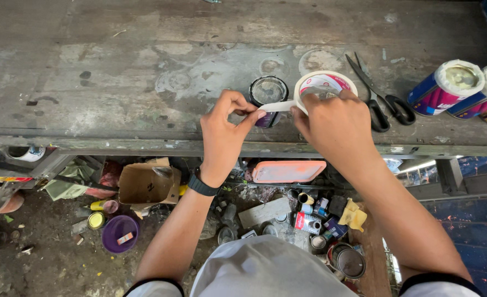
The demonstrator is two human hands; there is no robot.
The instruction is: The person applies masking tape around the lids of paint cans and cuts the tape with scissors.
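My right hand [331, 124] grips a roll of pale masking tape [325, 83] by its lower left side, above the worn workbench [117, 82]. My left hand [225, 129] pinches the free end of the tape strip [279, 105], which runs from its fingertips to the roll. A small dark tin with a clear lid [267, 91] stands just behind the strip, between the two hands. A black band sits on my left wrist.
Black-handled scissors [380, 96] lie to the right of the roll. Two spray cans with white caps [447, 87] lie at the right edge. Below the bench are a cardboard box [147, 184], a purple lid [120, 233], an orange tray [287, 171] and several small tins.
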